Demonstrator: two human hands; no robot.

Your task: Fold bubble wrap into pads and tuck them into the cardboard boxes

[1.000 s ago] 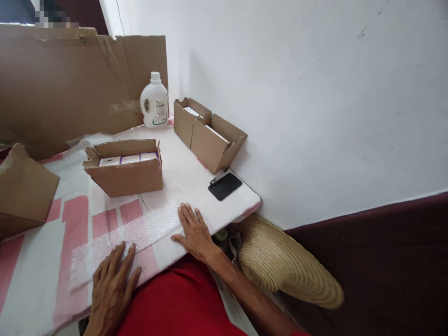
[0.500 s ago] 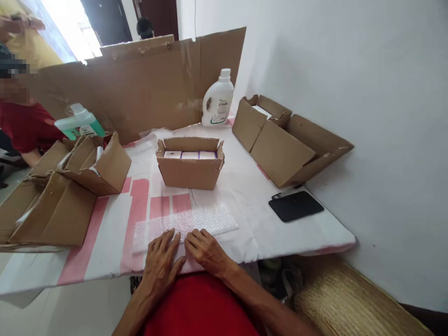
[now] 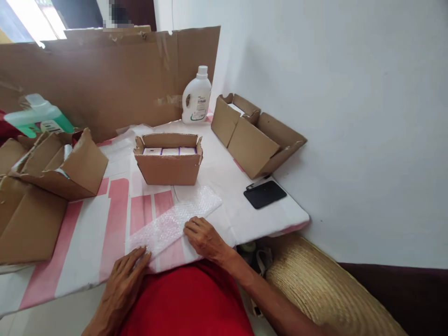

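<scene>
Clear bubble wrap sheet (image 3: 175,219), flat on the white-and-pink table cover (image 3: 115,210), slanting from 7 toward 1 o'clock. At its 12 o'clock, just beyond, an open cardboard box (image 3: 168,161) with white packets inside; farther at 1 o'clock a white bottle (image 3: 196,95); at 3 o'clock a black phone (image 3: 265,194); at 9 o'clock more cardboard boxes (image 3: 52,163). Nothing over the sheet but fingers. Left hand (image 3: 122,282) spread flat, fingertips on the near corner; right hand (image 3: 205,238) flat, fingers pressing the near edge. Neither gripping.

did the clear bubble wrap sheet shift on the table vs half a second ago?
Yes. The clear bubble wrap sheet has turned: its right end now angles up toward the open cardboard box, its left end toward the left hand.
</scene>
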